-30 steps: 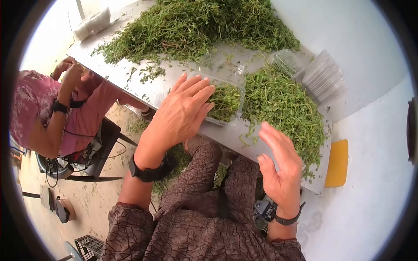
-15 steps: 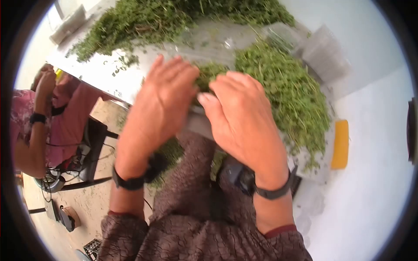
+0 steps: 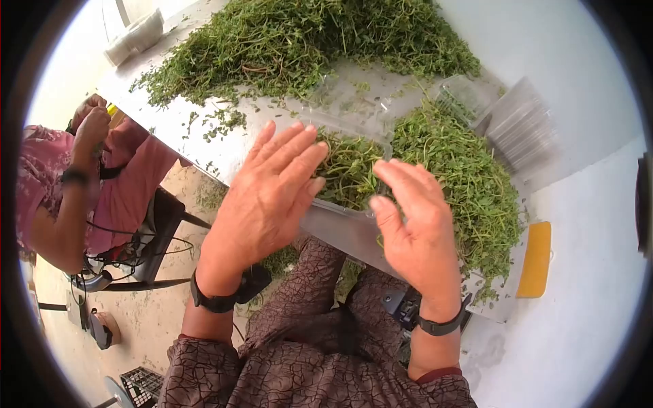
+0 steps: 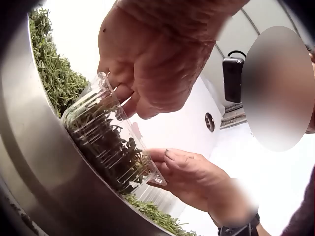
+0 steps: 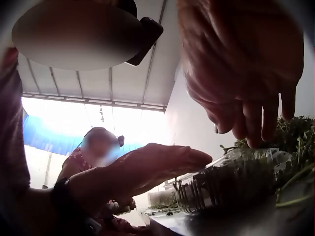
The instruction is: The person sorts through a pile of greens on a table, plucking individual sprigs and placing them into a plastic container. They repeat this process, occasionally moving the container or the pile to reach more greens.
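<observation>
A clear plastic container (image 3: 339,205) filled with leafy green stems (image 3: 350,166) stands near the table's front edge. Over its left side lies my left hand (image 3: 272,190), fingers extended and fingertips right at the rim. My right hand (image 3: 420,228) is at the opposite side, with its fingers nearly straight and its thumb apart. In the left wrist view the container (image 4: 93,115) shows from its ribbed side, between the left hand (image 4: 152,64) above and the right hand (image 4: 192,179). The right wrist view shows the left hand (image 5: 142,167) flat beside the container (image 5: 189,194).
A big heap of greens (image 3: 299,47) covers the back of the metal table (image 3: 170,132); a smaller pile (image 3: 469,197) lies at right. Stacked clear containers (image 3: 520,129) stand by the wall, near a yellow board (image 3: 535,258). Another person (image 3: 61,190) sits at left.
My right hand has come leftward to the container from over the table's front edge. Half a second ago both hands were closer together over the greens; now they are farther apart.
</observation>
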### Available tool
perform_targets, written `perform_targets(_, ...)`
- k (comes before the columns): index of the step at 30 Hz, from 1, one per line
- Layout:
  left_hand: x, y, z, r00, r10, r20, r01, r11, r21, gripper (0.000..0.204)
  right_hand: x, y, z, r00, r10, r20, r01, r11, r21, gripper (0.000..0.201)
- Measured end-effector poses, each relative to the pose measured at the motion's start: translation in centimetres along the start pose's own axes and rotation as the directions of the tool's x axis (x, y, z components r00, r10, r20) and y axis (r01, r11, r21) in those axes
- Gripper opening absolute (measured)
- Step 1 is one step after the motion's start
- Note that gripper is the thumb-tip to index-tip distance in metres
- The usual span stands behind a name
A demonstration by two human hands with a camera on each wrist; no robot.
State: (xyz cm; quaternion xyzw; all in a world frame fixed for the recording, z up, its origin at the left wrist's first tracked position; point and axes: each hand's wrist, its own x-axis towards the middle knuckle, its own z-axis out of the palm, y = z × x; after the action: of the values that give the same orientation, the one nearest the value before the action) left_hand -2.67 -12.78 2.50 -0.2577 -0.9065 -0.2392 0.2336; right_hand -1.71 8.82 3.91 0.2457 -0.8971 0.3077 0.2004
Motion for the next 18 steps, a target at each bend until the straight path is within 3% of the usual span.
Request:
perform_targets(5, 0.2, 0.4, 0.5, 0.996, 0.036, 0.083, -0.035, 0.999, -0.019, 0.042, 0.3, -0.1, 1.0, 0.999, -0.032, 0.028, 0.033, 0.997, -0.065, 0.032)
perform_targets(8, 0.2, 0.2, 0.7, 0.990, 0.038, 0.133, -0.037, 0.999, -0.008, 0.045, 0.4, 0.1, 1.4, 0.994, -0.061, 0.088, 0.080, 0.971, -0.224, 0.028)
perform_targets(11, 0.3, 0.3, 0.2, 0.988, 0.048, 0.146, -0.047, 0.999, -0.011, 0.046, 0.6, -0.4, 0.9, 0.991, -0.043, 0.125, 0.068, 0.977, -0.200, 0.029)
perform_targets(15, 0.2, 0.6, -0.2, 0.992, 0.070, 0.107, -0.072, 0.997, 0.008, 0.046, 0.0, -0.5, 0.3, 0.997, -0.073, 0.040, 0.080, 0.976, -0.203, 0.027)
perform_targets(18, 0.3, 0.4, 0.4, 0.978, 0.081, 0.192, -0.082, 0.997, 0.000, 0.046, -0.2, -0.4, 1.0, 0.992, -0.054, 0.113, 0.069, 0.989, -0.128, 0.024)
